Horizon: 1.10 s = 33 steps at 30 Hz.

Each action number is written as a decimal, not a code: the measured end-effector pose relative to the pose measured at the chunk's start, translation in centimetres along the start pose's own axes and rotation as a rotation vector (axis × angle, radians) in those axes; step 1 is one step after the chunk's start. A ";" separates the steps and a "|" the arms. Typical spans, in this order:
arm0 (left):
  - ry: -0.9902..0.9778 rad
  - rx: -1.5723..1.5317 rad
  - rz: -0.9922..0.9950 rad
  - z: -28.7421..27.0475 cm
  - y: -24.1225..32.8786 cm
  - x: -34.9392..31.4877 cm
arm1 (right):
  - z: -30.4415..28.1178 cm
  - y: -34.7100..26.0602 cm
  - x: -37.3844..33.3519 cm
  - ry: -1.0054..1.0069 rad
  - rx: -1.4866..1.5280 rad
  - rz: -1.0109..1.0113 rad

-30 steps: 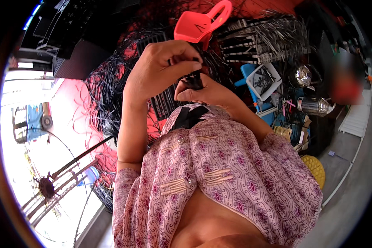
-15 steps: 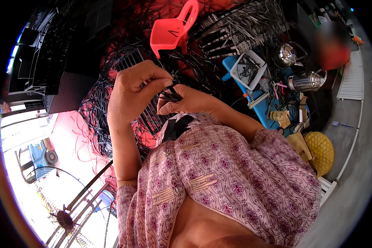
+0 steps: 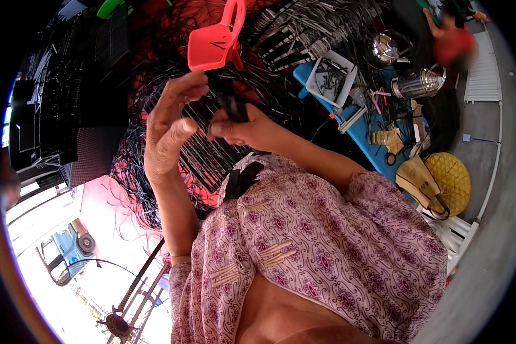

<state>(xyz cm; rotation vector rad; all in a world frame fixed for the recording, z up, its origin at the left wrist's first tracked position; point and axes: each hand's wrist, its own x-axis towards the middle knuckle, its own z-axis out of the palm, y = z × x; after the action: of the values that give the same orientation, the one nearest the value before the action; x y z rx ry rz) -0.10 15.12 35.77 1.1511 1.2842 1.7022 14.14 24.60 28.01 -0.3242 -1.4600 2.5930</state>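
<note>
My left hand (image 3: 169,132) is raised with thumb and fingers apart, holding nothing. Just to its right, my right hand (image 3: 241,127) is closed around black strips (image 3: 233,108), which are blurred and look like a short dark bunch. Beneath both hands a panel of parallel black strips (image 3: 215,163) slants over a red surface. A black ribbon bow (image 3: 243,180) sits at the front of my patterned blouse.
A small red plastic chair (image 3: 212,47) stands ahead, amid heaps of loose black strips (image 3: 135,172). To the right, a blue table (image 3: 361,143) bears a white tray (image 3: 350,83) of dark pieces and a metal kettle (image 3: 418,85). A person in red (image 3: 456,46) is farther off.
My left hand has let go of its pinch and opened, drawing back from my right hand. The right hand has turned, keeping the black strips. The whole view has shifted a little.
</note>
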 end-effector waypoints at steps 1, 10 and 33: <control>-0.009 -0.041 -0.070 0.4 -0.6 -0.1 | -0.2 -0.6 0.0 0.031 0.080 -0.033; -0.154 -0.108 -0.301 6.8 -9.0 -0.3 | -1.9 -4.0 0.2 0.466 0.264 -0.432; -0.574 -0.466 -0.914 12.1 -17.6 15.5 | -21.3 -7.8 -0.4 0.473 0.122 -0.127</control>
<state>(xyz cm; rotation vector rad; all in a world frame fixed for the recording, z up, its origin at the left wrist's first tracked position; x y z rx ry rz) 6.03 37.86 23.79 0.5498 0.7805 0.8220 20.19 46.10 24.02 -0.7414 -1.1136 2.2799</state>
